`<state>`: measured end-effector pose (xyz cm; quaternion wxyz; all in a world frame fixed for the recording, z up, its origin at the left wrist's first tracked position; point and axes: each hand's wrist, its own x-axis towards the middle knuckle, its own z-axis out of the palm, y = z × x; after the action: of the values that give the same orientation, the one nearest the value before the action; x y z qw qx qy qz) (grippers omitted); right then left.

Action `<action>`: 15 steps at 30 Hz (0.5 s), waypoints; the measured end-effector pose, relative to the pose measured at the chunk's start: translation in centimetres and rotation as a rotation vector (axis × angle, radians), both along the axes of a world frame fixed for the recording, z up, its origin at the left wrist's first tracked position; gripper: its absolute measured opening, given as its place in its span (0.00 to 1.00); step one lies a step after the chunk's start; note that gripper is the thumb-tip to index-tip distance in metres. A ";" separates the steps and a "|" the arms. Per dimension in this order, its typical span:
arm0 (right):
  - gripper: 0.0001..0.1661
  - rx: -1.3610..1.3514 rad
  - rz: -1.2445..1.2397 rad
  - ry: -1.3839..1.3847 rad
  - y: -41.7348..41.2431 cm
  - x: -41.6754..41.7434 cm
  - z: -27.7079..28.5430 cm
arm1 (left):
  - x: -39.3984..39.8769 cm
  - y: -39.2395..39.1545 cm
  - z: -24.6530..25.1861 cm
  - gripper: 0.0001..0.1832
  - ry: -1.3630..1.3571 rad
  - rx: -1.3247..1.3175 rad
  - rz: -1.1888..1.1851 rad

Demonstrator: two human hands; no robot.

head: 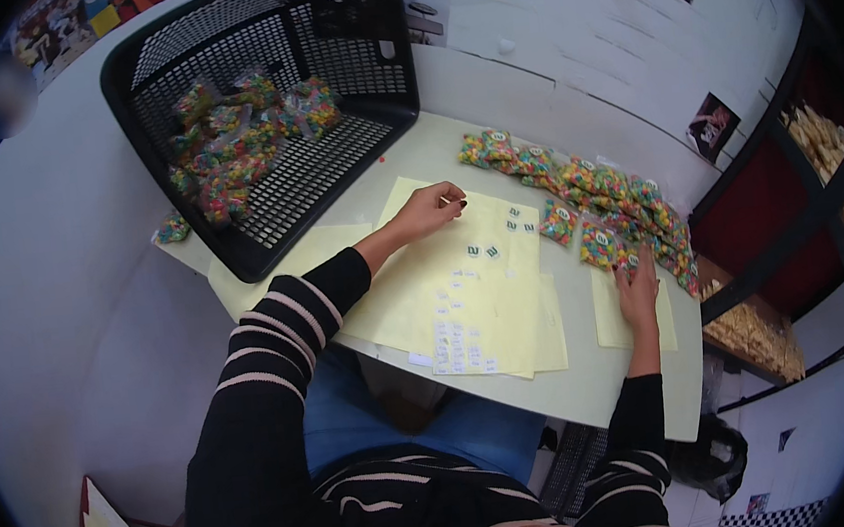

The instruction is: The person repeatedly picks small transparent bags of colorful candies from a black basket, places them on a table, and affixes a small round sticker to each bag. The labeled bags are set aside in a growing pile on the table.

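My left hand [429,210] hovers over the upper part of a yellow sticker sheet [395,296], fingers curled; whether something small is between them cannot be told. Round stickers [492,252] with a green mark lie on the sheet, with small white labels [457,343] lower down. At the right, my right hand [637,282] touches a small clear bag of colourful candy [626,259] at the near edge of a long pile of such bags [603,183]. Two labelled bags, one a candy bag [558,222] and another candy bag [599,244], lie left of that hand.
A black plastic basket [337,158] lies tipped on its side at the back left, holding several candy bags [231,152]. One candy bag [172,228] sits outside it. A smaller yellow sheet [607,315] lies beneath my right wrist. A dark-framed rack [751,242] stands right of the white table [584,392].
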<state>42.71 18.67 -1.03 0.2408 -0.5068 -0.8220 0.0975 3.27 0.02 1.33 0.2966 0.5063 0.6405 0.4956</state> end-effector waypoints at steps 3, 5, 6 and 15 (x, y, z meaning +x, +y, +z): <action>0.42 0.094 0.084 0.122 0.4 0.4 -0.7 | -2.9 -0.4 1.0 0.13 0.186 0.130 0.097; 0.42 -0.061 0.024 -0.080 0.0 -0.2 0.0 | -5.5 -0.5 0.7 0.12 0.226 0.193 0.204; 0.43 -0.137 -0.013 -0.185 -0.1 -0.3 0.3 | -7.2 -0.4 0.6 0.11 0.226 0.212 0.266; 0.36 0.140 -0.021 0.046 -0.3 -0.1 0.2 | -21.7 -2.0 -1.0 0.12 0.171 0.155 0.946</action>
<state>42.63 18.35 -0.83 0.2957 -0.4950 -0.8156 0.0487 -18.39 -1.99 0.36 -0.0535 0.2190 0.7836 0.5789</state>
